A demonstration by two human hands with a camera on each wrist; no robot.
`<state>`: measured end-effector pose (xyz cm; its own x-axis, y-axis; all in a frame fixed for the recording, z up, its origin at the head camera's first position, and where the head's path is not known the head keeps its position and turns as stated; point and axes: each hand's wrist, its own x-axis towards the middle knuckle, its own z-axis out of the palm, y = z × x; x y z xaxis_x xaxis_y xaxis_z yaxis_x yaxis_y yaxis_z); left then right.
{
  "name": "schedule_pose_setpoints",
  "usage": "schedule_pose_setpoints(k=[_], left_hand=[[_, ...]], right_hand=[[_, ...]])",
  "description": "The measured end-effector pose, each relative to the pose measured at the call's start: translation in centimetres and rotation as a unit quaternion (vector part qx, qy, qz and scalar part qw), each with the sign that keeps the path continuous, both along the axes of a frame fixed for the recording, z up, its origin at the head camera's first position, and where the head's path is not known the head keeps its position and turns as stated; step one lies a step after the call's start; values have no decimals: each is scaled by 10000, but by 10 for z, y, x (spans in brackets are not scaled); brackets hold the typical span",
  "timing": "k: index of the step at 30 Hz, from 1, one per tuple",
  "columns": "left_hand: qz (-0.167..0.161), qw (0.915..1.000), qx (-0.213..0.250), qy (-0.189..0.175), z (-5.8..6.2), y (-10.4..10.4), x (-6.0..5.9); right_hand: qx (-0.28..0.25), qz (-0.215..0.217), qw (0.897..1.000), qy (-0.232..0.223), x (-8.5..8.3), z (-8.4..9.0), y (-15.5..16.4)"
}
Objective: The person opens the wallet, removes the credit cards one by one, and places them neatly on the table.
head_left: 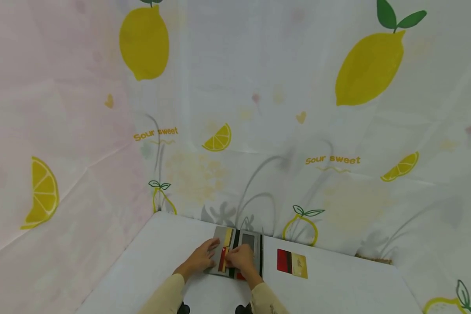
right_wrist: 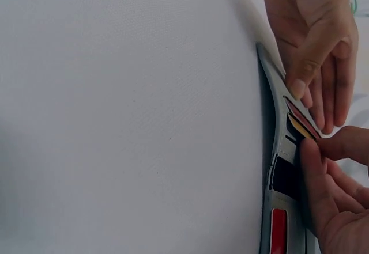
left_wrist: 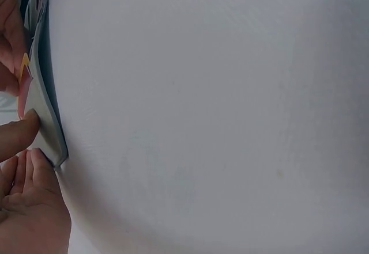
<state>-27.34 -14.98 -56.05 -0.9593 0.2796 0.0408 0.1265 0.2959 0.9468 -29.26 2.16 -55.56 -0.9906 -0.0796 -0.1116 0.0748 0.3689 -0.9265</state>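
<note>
A grey wallet (head_left: 220,232) lies opened flat on the white table, with red and gold cards in its slots. My left hand (head_left: 199,258) holds its left edge. In the left wrist view, the left thumb lies on top of the wallet (left_wrist: 45,101) and the fingers sit under its edge. My right hand (head_left: 241,257) reaches over the middle fold. Its thumb and finger pinch the edge of a yellow card (right_wrist: 300,127) in a left-panel slot, beside a red card (right_wrist: 300,112). The right hand covers part of the right panel.
Right of the wallet lies a flat card-like piece (head_left: 299,264), red and black on one side and gold on the other. Behind the table (head_left: 349,283) hangs a white cloth (head_left: 259,65) printed with lemons, close to the wallet's far edge.
</note>
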Motion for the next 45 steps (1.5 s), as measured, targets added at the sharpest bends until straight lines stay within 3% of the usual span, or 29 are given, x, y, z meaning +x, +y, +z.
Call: schedule_pose_setpoints(k=[12, 19, 29, 38, 45], left_hand=[[-16, 9997, 236, -3, -4, 0, 2], [54, 9999, 138, -6, -5, 1, 2], [-34, 9999, 83, 55, -6, 0, 0], [-21, 10000, 21, 69, -2, -2, -2], [-14, 9999, -151, -32, -7, -1, -4]], right_hand=[[-142, 81, 9999, -36, -1, -1, 9], [-534, 275, 9980, -181, 1, 6, 16], [-567, 365, 9968, -426, 1, 12, 22], [-336, 241, 9991, -119, 3, 13, 16], [-176, 402, 9989, -176, 0, 12, 29]])
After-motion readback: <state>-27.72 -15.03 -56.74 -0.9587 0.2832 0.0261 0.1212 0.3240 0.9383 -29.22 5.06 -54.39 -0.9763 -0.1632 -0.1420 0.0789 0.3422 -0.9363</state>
